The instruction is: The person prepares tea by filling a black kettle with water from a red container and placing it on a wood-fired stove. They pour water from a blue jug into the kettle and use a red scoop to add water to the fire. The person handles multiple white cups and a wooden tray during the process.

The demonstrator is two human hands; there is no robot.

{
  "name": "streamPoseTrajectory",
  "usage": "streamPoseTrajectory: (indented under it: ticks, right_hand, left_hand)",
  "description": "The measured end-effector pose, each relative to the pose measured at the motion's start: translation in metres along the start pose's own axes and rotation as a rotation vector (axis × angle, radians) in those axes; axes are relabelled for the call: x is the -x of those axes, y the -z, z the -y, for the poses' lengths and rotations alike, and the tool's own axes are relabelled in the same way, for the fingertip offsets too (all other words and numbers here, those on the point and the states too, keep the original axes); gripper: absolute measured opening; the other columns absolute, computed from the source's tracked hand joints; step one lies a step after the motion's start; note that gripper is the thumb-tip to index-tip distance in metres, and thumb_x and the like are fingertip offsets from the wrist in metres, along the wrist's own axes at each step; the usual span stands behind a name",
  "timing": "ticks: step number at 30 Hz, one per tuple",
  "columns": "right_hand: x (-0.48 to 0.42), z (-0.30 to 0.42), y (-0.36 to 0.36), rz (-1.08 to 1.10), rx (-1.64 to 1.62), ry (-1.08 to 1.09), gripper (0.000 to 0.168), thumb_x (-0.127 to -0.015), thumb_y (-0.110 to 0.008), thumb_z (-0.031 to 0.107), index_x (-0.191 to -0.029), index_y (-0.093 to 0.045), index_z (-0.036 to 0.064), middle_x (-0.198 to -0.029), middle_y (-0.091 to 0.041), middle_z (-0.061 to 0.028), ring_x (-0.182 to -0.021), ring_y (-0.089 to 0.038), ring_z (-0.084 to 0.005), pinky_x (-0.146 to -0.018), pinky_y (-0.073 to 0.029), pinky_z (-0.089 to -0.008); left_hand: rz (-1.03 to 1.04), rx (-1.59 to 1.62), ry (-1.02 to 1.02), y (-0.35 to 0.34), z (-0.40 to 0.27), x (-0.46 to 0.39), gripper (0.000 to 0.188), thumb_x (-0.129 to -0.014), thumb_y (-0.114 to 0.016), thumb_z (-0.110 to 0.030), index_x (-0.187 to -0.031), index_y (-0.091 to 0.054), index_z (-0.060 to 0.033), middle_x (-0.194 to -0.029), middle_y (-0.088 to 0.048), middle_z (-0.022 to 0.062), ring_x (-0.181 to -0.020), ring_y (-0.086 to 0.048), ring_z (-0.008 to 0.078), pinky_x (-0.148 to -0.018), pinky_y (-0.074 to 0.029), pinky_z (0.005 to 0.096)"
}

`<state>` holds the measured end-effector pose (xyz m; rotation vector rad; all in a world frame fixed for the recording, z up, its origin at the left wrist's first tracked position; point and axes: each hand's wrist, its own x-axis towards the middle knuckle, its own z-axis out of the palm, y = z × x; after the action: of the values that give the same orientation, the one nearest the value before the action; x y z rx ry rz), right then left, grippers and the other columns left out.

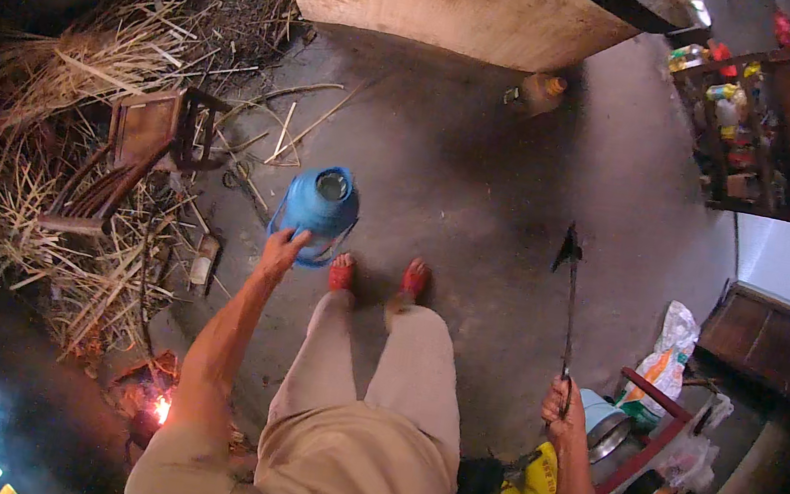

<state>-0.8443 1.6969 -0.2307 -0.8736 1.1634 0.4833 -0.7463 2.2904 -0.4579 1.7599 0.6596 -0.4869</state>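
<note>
My left hand (pixel 282 254) grips the handle side of a blue thermos flask (pixel 323 218), hanging just ahead of my left foot. Its round mouth faces up towards me, with no cap on it. In my right hand (pixel 566 404), out to the right, is a long thin metal tool (pixel 570 317), held near one end. The tool points away from me and ends in a dark, wider head; its exact kind is unclear. Close beside my right hand are a pale blue metal pot (pixel 602 420) and a yellow bag (pixel 529 486) bearing writing.
Flames (pixel 161 407) burn low at the left, near loose dry stalks (pixel 116 238). A wooden chair (pixel 146 129) stands among the stalks. Ahead are a pale panel (pixel 444 4) and a brownish jar (pixel 541 93). A shelf of packages (pixel 740 136) and a dark red frame (pixel 647 449) lie right.
</note>
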Motion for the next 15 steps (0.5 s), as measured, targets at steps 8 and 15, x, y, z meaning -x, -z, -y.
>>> streamPoseTrajectory:
  ticks: [8, 15]
  right_hand:
    - [-0.076, 0.051, 0.001, -0.053, -0.303, -0.166, 0.01, -0.083, -0.063, 0.015, -0.087, -0.053, 0.016, -0.055, -0.032, 0.0063, -0.039, -0.026, -0.0079, -0.036, -0.023, -0.0252]
    - [-0.112, 0.084, 0.022, -0.124, -0.245, -0.186, 0.011, -0.085, -0.059, 0.017, -0.094, -0.053, 0.013, -0.056, -0.032, 0.0063, -0.041, -0.029, -0.0076, -0.036, -0.023, -0.0251]
  left_hand:
    - [0.05, 0.163, -0.031, -0.088, -0.131, -0.19, 0.043, -0.085, -0.065, -0.036, -0.103, -0.064, 0.0027, -0.089, -0.062, 0.0042, -0.081, -0.054, 0.0149, -0.073, -0.043, 0.0302]
    - [0.047, 0.207, 0.013, -0.167, -0.146, -0.34, 0.049, -0.085, -0.064, -0.042, -0.108, -0.059, 0.0012, -0.092, -0.056, 0.0011, -0.082, -0.046, 0.0118, -0.071, -0.036, 0.0269]
